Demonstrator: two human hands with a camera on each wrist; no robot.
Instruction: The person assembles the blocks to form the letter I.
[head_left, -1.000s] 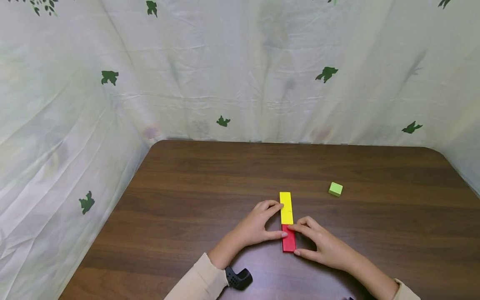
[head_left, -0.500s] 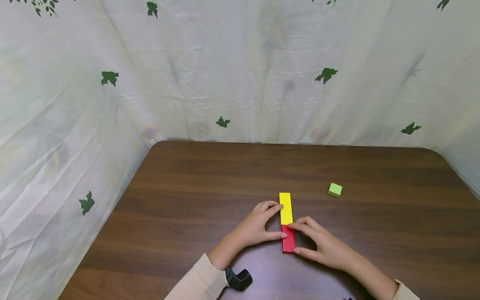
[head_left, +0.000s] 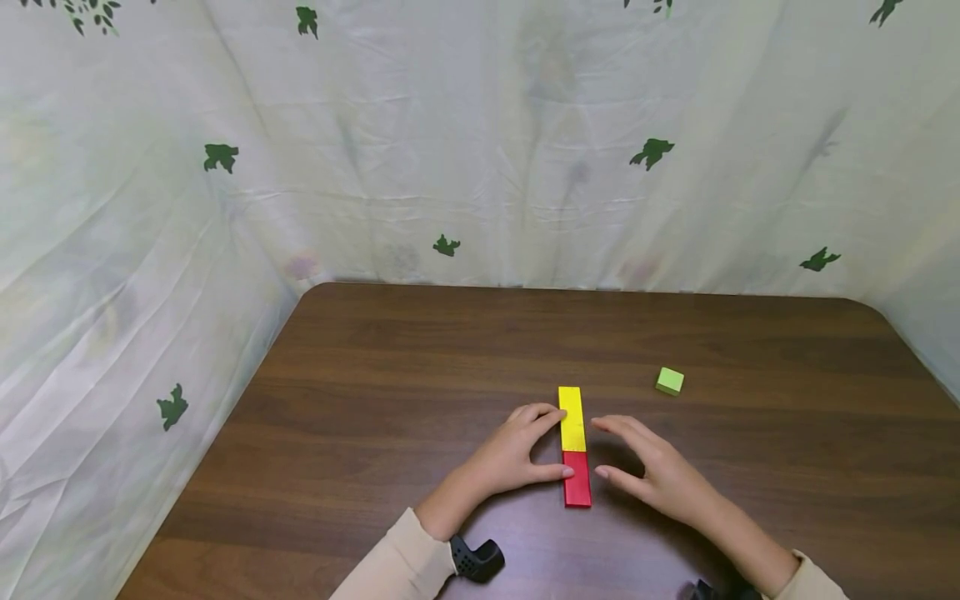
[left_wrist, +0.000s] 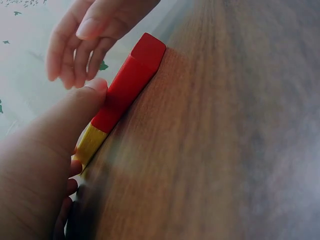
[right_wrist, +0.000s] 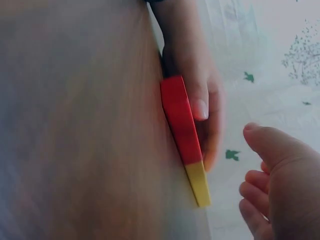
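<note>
Two blocks lie end to end on the table (head_left: 375,358), a yellow block (head_left: 572,425) above a red block (head_left: 581,492), in the lower centre of the head view. The left hand (head_left: 517,450), left of the pair, has thumb and fingers spread, the thumb touching the red block and the fingertips at the yellow one. The right hand (head_left: 663,475), right of the pair, is spread and grips nothing.

Likely faults: with only the left hand in contact, uneven pressure from thumb or fingertips could turn one block and open the joint, there being no support along the right side. A returning right hand could also nudge the row askew.

Comparison of views: only the head view includes the green block (head_left: 670,381), right of centre and well apart from the row. The left wrist view, by contrast, exposes the red block's end face and thickness, which the head view barely shows. The right wrist view reveals the gap between the right thumb and the blocks; how firmly the left hand presses cannot be told from any view.
</note>
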